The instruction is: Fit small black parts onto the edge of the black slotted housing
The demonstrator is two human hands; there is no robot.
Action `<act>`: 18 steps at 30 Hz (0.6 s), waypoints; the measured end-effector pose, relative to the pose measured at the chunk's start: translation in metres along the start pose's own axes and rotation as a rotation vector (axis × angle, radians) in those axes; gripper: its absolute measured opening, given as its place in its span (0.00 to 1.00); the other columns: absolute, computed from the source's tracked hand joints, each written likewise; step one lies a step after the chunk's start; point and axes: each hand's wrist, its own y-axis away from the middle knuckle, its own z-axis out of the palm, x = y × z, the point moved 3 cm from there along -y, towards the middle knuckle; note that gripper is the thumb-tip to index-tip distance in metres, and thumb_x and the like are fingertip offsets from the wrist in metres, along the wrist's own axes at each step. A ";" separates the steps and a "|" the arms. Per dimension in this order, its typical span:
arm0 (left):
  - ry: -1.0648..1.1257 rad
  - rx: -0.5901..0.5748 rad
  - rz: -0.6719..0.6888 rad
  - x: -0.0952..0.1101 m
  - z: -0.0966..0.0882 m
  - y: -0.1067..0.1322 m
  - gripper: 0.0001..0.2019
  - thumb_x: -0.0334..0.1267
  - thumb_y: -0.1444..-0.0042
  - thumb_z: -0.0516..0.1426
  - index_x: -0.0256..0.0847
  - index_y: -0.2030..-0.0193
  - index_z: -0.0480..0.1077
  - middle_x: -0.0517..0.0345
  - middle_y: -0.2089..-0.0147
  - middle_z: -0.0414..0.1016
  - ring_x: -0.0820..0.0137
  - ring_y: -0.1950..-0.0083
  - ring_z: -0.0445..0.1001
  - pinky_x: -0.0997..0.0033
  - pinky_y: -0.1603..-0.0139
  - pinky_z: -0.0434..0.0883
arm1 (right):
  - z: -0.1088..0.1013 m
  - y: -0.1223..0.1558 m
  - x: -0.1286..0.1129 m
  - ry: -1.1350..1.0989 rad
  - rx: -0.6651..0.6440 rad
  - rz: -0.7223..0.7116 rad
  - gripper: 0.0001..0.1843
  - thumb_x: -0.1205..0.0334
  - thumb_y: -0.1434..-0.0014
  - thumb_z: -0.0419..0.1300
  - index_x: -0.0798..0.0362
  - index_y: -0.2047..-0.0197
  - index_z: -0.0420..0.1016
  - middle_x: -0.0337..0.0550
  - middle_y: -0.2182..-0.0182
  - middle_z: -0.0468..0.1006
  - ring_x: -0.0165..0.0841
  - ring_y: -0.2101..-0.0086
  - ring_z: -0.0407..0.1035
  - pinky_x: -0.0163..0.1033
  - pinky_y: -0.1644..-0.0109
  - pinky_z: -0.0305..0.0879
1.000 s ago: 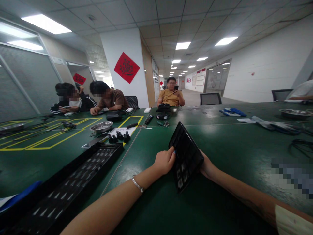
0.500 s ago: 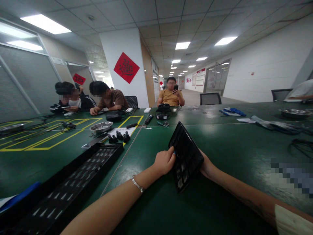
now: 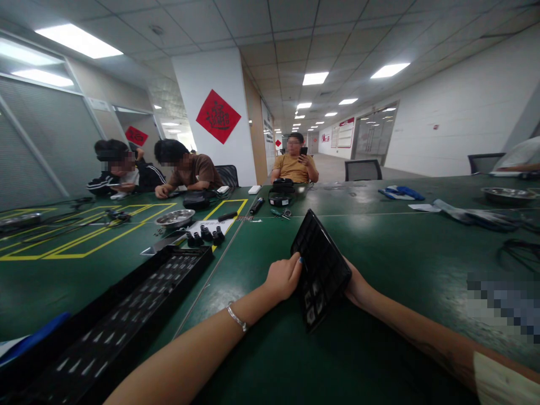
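A black compartment tray (image 3: 323, 256) is held up off the table, tilted steeply with its divided side toward the left. Pale small pieces show in its lower compartments. My right hand (image 3: 358, 284) grips the tray's right edge, its fingers mostly hidden behind it. At the left edge, my left hand (image 3: 284, 278) is closed, its fingertips against the compartments; whatever they pinch is hidden. To the left lies a long black case (image 3: 139, 301) with rows of small light slots or pieces inside.
Several black cone-shaped parts (image 3: 206, 235) stand beyond the case, near a metal bowl (image 3: 179, 218). Farther back lie a black pouch (image 3: 281, 194) and a blue cloth item (image 3: 400, 193). Another bowl (image 3: 508, 195) is at right. Several people sit around the green table (image 3: 253, 360).
The fingertips of my left hand have shifted slightly upward at the compartments. My right hand and the tray have barely moved.
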 end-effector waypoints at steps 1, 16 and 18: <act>0.007 -0.003 -0.008 0.000 0.000 0.000 0.20 0.43 0.36 0.32 0.40 0.54 0.60 0.54 0.67 0.74 0.66 0.64 0.74 0.71 0.66 0.63 | 0.000 0.001 0.000 -0.005 0.007 0.012 0.20 0.53 0.50 0.57 0.47 0.53 0.67 0.37 0.78 0.74 0.34 0.80 0.67 0.37 0.79 0.62; 0.044 0.013 0.002 -0.001 0.001 -0.001 0.21 0.45 0.36 0.31 0.41 0.56 0.61 0.55 0.68 0.74 0.66 0.65 0.74 0.71 0.66 0.63 | -0.001 -0.002 0.002 -0.025 0.027 0.020 0.19 0.54 0.51 0.57 0.47 0.55 0.68 0.39 0.76 0.75 0.36 0.76 0.70 0.39 0.77 0.65; 0.037 0.017 0.010 -0.001 0.001 -0.001 0.20 0.44 0.36 0.32 0.41 0.56 0.60 0.55 0.68 0.74 0.65 0.65 0.74 0.71 0.66 0.63 | -0.001 -0.002 0.002 -0.024 0.019 0.009 0.20 0.53 0.51 0.57 0.47 0.55 0.68 0.40 0.75 0.76 0.37 0.74 0.71 0.40 0.75 0.66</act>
